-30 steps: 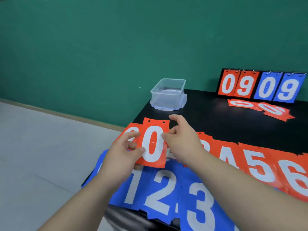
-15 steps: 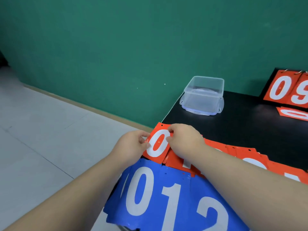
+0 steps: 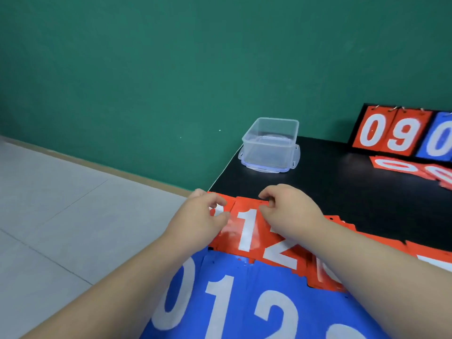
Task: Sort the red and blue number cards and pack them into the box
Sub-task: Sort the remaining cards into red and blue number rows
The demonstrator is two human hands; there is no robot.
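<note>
A row of red number cards lies along the black table (image 3: pixel 342 192). My left hand (image 3: pixel 203 216) covers most of the red 0 card (image 3: pixel 228 204) at the row's left end, fingers curled over its top edge and thumb on its face. Beside it lie the red 1 card (image 3: pixel 247 231) and the red 2 card (image 3: pixel 281 255). My right hand (image 3: pixel 291 209) pinches the top edge of the red 1 card. Blue number cards (image 3: pixel 220 302) showing 0, 1, 2 lie nearest me. The clear plastic box (image 3: pixel 271 143) stands open at the table's far left corner, apart from both hands.
A flip scoreboard (image 3: pixel 401 133) showing 0, 9, 0 stands at the back right against the green wall. Loose red cards (image 3: pixel 401 166) lie in front of it. The table's left edge drops to a grey tiled floor (image 3: pixel 61 204).
Both hands lowered the red 0 card onto the left end of the red row. The right hand shifted from the 0 card to the red 1 card. The view moved closer.
</note>
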